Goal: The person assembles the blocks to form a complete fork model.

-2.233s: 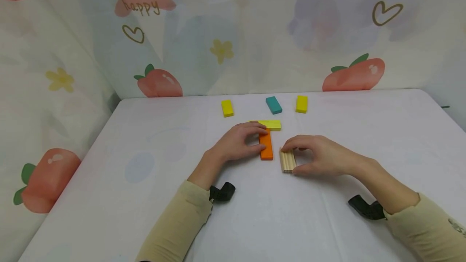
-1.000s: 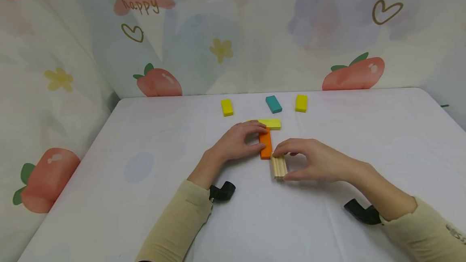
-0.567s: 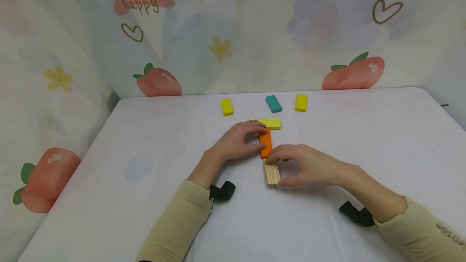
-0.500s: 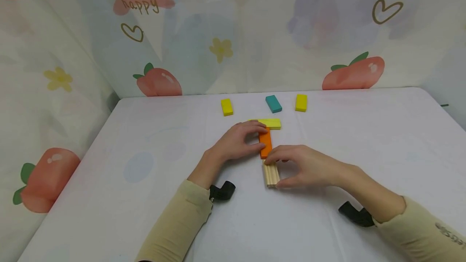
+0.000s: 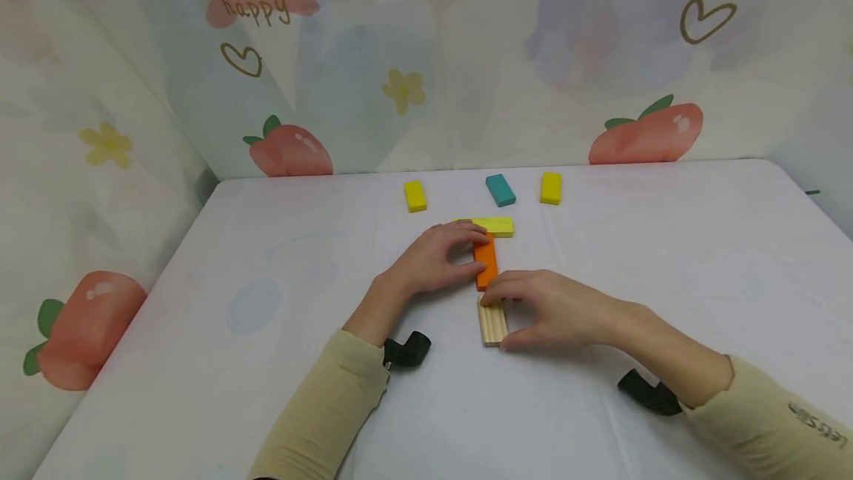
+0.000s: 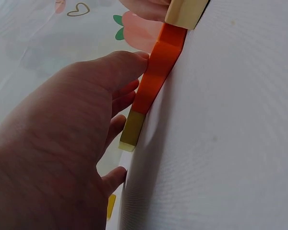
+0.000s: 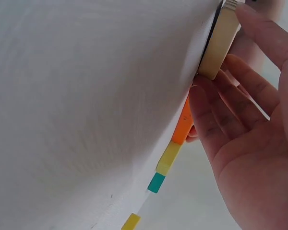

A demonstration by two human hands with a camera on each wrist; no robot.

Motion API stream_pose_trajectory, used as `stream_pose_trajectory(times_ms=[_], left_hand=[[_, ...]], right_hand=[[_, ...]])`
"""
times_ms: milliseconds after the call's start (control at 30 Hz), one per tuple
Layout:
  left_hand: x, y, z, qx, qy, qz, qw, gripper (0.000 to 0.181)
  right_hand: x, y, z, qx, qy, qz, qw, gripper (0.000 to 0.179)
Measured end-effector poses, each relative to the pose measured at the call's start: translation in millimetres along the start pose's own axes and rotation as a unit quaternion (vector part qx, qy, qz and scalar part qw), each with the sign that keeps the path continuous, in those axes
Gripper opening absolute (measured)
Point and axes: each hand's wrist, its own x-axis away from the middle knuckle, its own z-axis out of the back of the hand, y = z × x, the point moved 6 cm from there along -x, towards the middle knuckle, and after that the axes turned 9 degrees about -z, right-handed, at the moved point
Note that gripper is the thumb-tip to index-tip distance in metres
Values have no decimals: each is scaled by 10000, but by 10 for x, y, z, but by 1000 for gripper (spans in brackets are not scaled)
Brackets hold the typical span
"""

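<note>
In the head view my right hand [image 5: 560, 310] pinches a pale, plain wooden block [image 5: 493, 326] lengthwise, thumb at its near end and fingertips at its far end. Straight lines run along its top. Just beyond it lies an orange block [image 5: 486, 265]; my right fingers partly hide the gap. My left hand [image 5: 429, 261] rests at the orange block's left side, thumb and fingertips touching it. A yellow-green block [image 5: 496, 227] lies crosswise at the orange block's far end, partly behind the left fingers. In the left wrist view the thumb touches the orange block [image 6: 158, 67].
Farther back on the white-covered table [image 5: 320, 406] lie a yellow block [image 5: 415, 197], a teal block [image 5: 500, 190] and another yellow block [image 5: 551, 189]. A printed cloth [image 5: 460, 58] hangs behind the table's back edge.
My right hand has brought the wooden block leftward and nearer to me, from beside the orange block to its near end. The left hand has stayed in place, and the orange block has hardly moved.
</note>
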Motion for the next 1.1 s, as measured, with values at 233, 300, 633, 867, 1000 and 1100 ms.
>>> stream_pose_trajectory(times_ms=[233,300,633,867,1000,1100], left_hand=[[2,3,2,-50,-9,20,10000,39],[3,-2,1,-64,-15,57,10000,39],[1,-21,-11,-13,-2,132,9999,39],[7,-28,-9,-14,-5,146,9999,39],[8,-20,-9,-22,-11,153,9999,38],[9,-17,-8,-33,-10,168,9999,38]], right_hand=[[14,7,2,120,-20,-93,9999,44],[19,2,7,154,-29,-96,9998,45],[79,13,75,191,203,-154,9995,39],[78,19,71,197,286,-64,9994,36],[74,13,63,197,239,-17,9995,35],[70,5,56,252,196,14,9995,34]])
